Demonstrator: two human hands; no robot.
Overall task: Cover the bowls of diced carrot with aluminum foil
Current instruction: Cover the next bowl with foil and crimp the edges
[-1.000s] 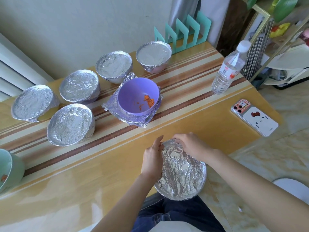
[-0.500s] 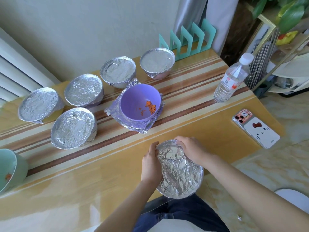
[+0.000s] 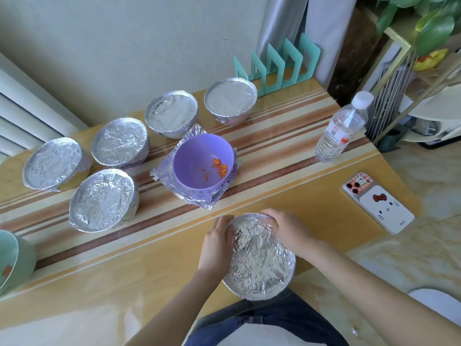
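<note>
the foil on the near bowl [image 3: 259,258] is thin metal, bright and heavily crinkled. the foil on the far right bowl [image 3: 230,97] lies smoother and duller. the purple bowl [image 3: 197,168] looks like smooth matt plastic, and the foil sheets [image 3: 162,172] under it are creased and shiny. the table [image 3: 124,270] has a glossy, smooth top with wood-look stripes. the water bottle [image 3: 341,131] is clear ribbed plastic. the phone case [image 3: 381,208] is glossy. the teal rack [image 3: 274,63] looks like flat matt plastic.
</note>
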